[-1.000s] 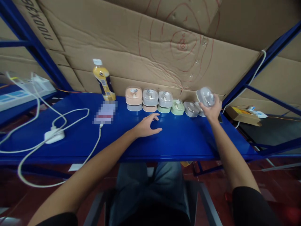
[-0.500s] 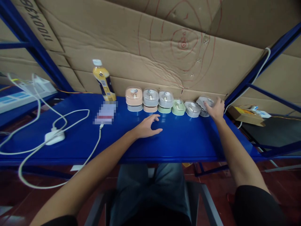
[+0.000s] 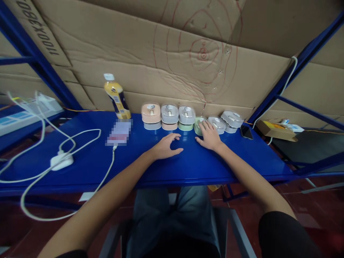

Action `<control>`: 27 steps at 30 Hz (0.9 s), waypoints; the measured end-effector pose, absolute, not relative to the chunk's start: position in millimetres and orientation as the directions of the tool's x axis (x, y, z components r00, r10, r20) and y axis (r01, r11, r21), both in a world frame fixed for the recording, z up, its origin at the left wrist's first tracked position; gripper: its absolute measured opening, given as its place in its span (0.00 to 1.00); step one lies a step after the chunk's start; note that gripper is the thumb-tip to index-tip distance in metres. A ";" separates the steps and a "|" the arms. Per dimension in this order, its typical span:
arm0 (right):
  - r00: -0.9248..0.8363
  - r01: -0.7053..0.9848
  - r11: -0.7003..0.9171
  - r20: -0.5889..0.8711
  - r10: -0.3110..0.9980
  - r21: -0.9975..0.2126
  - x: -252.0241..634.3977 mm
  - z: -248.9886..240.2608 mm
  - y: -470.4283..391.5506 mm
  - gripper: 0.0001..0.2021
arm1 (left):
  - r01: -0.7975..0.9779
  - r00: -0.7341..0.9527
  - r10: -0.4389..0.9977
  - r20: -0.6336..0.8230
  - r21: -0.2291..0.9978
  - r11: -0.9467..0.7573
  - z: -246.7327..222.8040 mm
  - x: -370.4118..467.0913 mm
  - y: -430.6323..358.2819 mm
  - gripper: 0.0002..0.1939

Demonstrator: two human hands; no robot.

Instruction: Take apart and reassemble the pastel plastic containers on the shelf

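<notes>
Small lidded boxes with clear tops stand in a row along the back of the blue table. At the left an orange box (image 3: 146, 116) sits on a grey one, then a grey box (image 3: 170, 114) on orange, then another grey box (image 3: 187, 116) on green. My right hand (image 3: 211, 138) is at a single green box (image 3: 197, 127), fingers over its right side and thumb apart; firm contact cannot be made out. Beside it stand a low grey box (image 3: 219, 126) and a stack of grey boxes (image 3: 232, 118), the upper one tilted. My left hand (image 3: 165, 147) hovers open and empty before the row.
A yellow drink bottle (image 3: 116, 98) and a blurred-out flat item (image 3: 119, 132) with a white cable are on the left. Further left lies a white charger (image 3: 61, 161) with looped cables. A dark phone (image 3: 246, 132) lies at the right, near a cardboard box (image 3: 276, 130). Cardboard (image 3: 120, 53) backs the table.
My right hand has left the grey stack at the right end and moved left to the green box. The phone beside that stack has come into view. My left hand stays about where it was.
</notes>
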State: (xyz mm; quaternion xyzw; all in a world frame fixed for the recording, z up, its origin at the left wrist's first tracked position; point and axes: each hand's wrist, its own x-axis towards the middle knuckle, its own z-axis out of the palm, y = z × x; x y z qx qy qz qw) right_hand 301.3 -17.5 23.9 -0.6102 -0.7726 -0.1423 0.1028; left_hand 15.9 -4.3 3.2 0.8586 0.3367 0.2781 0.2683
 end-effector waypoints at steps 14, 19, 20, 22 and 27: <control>-0.204 0.942 0.266 0.281 0.938 -0.204 278.3 35.1 -71.1 0.42 | 0.323 0.632 0.716 0.295 0.740 -0.590 5.2 15.6 -4.8 0.62; -0.385 0.845 0.466 0.305 0.871 -0.263 248.5 35.4 -62.0 0.48 | 0.266 0.665 0.667 0.336 0.727 -0.632 -0.2 14.1 -2.0 0.66; -0.411 0.821 0.492 0.298 0.862 -0.290 245.1 36.2 -57.9 0.47 | 0.272 0.656 0.675 0.336 0.729 -0.628 -0.7 13.4 -1.4 0.65; -0.470 0.738 0.566 0.321 0.822 -0.367 244.0 37.2 -48.5 0.44 | 0.280 0.634 0.697 0.335 0.741 -0.611 -0.7 11.8 0.2 0.64; -0.384 0.579 0.574 0.427 0.819 -0.579 272.2 31.3 -28.4 0.34 | 0.336 0.604 0.710 0.361 0.693 -0.638 0.6 8.0 2.3 0.59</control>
